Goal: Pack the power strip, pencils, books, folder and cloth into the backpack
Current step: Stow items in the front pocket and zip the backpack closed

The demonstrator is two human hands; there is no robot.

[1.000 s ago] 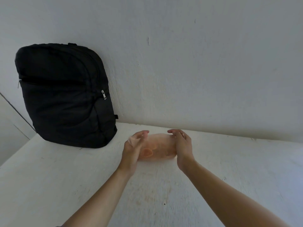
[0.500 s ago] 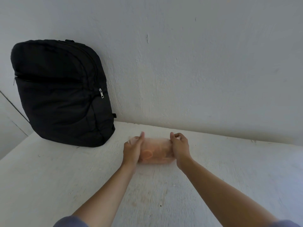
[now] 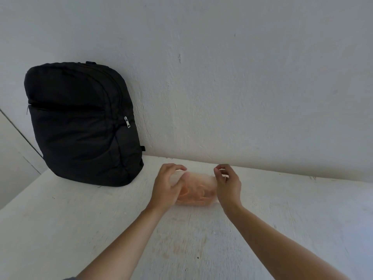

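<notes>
Two hands meet over a pale pink cloth [image 3: 198,188] lying on the white table [image 3: 80,229], near the far edge where the table meets the wall [image 3: 242,77]. The left hand [image 3: 167,186] curls its fingers over the left end of the cloth and grips it. The right hand [image 3: 228,186] pinches the far right corner between thumb and forefinger, with the other fingers bent in behind. The cloth looks bunched or folded into a short strip between the hands; it is blurred, so its folds cannot be made out. A black backpack [image 3: 80,126] stands upright at the far left of the table, leaning against the wall, well apart from the cloth. A silver zipper pull [image 3: 127,122] hangs on its right side.
</notes>
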